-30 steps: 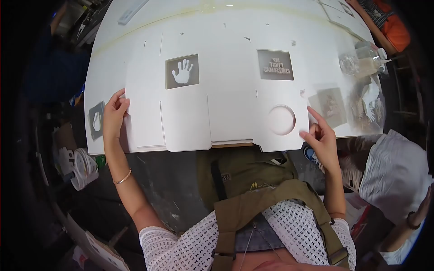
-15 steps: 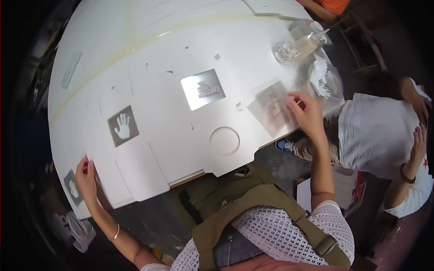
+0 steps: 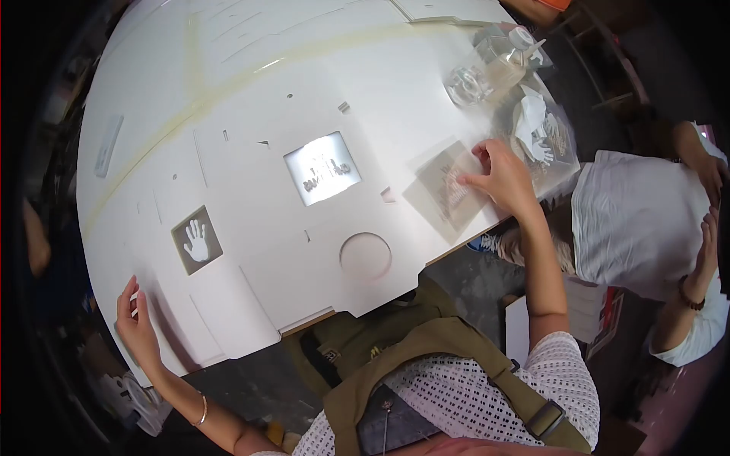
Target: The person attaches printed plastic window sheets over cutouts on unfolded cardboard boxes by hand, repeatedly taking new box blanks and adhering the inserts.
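My right hand is over a small stack of translucent square sheets near the table's right edge. Its thumb lies on the top sheet, while the index finger stands apart from the thumb. Faint print shows on the sheets. My left hand hovers at the table's left edge, fingers apart and holding nothing visible. Between the hands lies a flat white cardboard blank with a circular impression. On it are a grey square with a white handprint and a shiny square with dark lettering.
A clear bottle with a nozzle and a clear jar stand at the far right. Beside them is a clear bag with handprint pieces. A pale strip-shaped tool lies far left. Another person in white is at right.
The view has shifted slightly. My right hand has moved inward over the translucent sheets. My left hand's fingers have spread; the grey handprint card beside it is no longer visible.
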### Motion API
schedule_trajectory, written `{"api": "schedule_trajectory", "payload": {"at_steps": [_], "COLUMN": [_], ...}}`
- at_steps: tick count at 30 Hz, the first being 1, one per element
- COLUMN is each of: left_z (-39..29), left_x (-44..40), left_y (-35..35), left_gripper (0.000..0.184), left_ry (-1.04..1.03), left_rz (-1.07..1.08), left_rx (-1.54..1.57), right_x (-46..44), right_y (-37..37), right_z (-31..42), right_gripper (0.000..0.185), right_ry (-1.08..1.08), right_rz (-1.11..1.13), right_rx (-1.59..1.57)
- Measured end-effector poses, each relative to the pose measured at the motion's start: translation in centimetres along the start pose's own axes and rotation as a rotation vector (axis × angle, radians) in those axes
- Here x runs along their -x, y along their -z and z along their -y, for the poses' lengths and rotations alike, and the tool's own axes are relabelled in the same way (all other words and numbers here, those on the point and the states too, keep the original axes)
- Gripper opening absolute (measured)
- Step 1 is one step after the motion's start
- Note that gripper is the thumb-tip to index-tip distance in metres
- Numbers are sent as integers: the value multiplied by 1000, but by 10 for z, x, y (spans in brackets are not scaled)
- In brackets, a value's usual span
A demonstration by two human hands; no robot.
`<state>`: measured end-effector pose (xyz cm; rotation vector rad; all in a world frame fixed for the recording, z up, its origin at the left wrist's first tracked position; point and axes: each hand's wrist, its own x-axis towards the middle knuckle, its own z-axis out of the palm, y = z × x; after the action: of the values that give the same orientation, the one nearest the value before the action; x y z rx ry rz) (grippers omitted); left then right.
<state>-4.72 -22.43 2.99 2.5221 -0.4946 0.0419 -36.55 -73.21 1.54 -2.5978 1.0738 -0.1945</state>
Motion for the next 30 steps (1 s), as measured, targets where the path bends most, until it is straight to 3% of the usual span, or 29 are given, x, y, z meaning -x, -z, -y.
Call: {"api": "schedule_trajectory", "payload": {"at_steps": [4,8,13,17,23,30], "left_z": [-76,-153,-239,-274,-290,-298], "left_x": [6,25,65,98,119,121], "left_y": [-26,-60,-108,-154,-181,-185], "left_gripper": [22,25,39,57,74,78], "left_ry": [-53,-282,-920,-1169,-1215,-1205], "left_rz": [108,455,761,695,618,651], "left_rx": [111,301,278,153,-66,-137], "right_x": [-2,-3,-25,-46,-55,-52], "right_y": [6,5,12,14,14,14], "right_z": [1,-6,-6,-10,-12,-16], "right_gripper": [34,36,41,44,38,34], "right_ry": [-34,4,117,225,275,349], "right_rz": [176,186,199,284,369,296], "right_rx": [123,26,-119,-104,-58,-44]}}
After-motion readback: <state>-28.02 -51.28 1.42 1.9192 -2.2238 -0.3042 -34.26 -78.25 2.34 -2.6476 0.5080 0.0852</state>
